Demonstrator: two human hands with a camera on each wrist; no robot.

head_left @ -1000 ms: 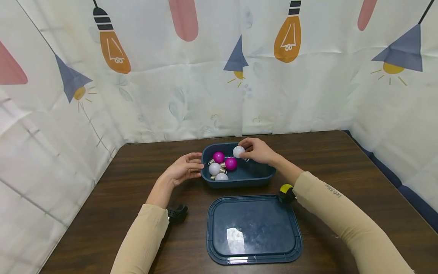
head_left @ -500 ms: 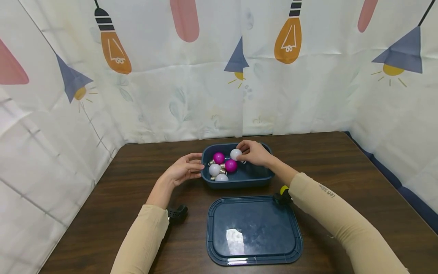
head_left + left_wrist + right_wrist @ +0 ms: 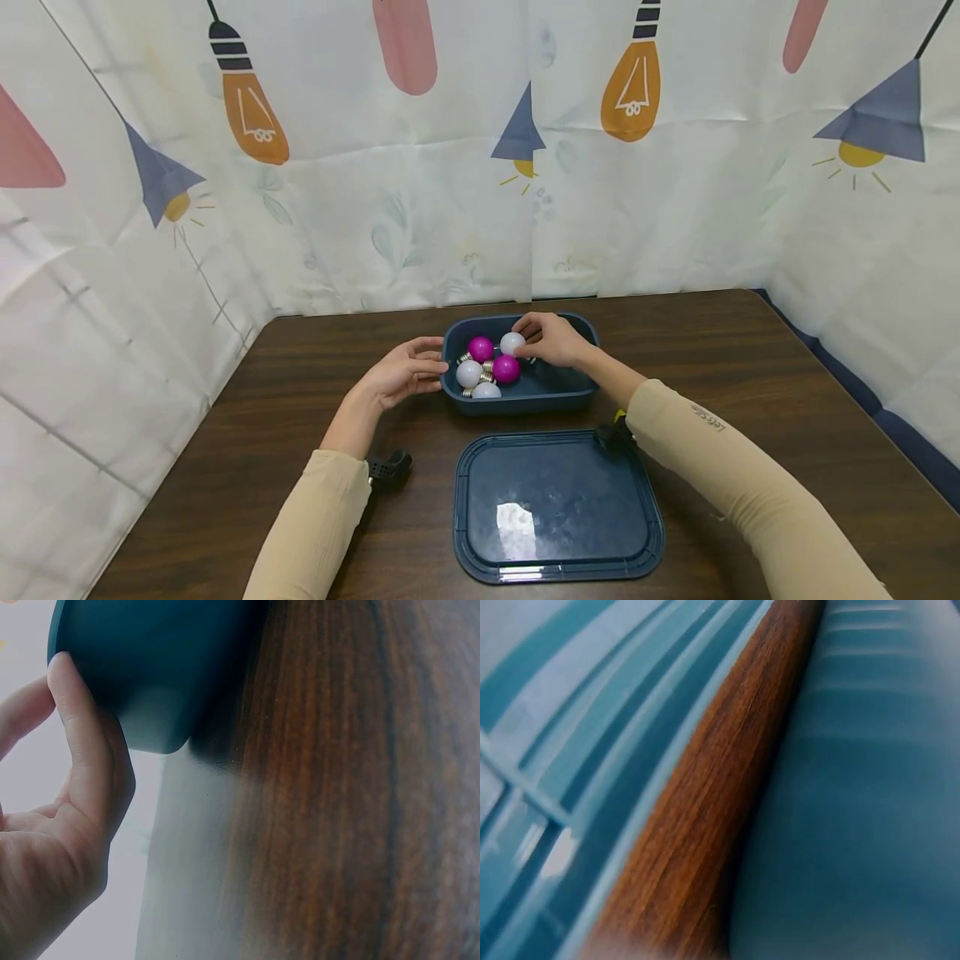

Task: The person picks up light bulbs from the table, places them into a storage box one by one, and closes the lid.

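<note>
A deep blue plastic box [image 3: 525, 406] stands toward the back of the table. My right hand [image 3: 561, 342] reaches over its far side and pinches a white light bulb [image 3: 512, 343] between thumb and fingers, low inside the box. Left of that bulb lie two magenta bulbs [image 3: 506, 368] and two more white bulbs [image 3: 469, 373], with metal screw bases showing. My left hand [image 3: 405, 372] touches the box's left end with relaxed fingers; in the left wrist view a fingertip [image 3: 66, 671] meets the box rim. The right hand is outside the right wrist view.
In front of the box lies a flat blue lid [image 3: 558, 500] on the dark wooden table [image 3: 300, 417]. The right wrist strap's camera [image 3: 615, 435] hangs over its far right corner. A white printed curtain [image 3: 450, 208] borders the back and sides.
My right hand has moved the white bulb a little to the left and lower, closer to the other bulbs. The left hand, box and lid stay in place.
</note>
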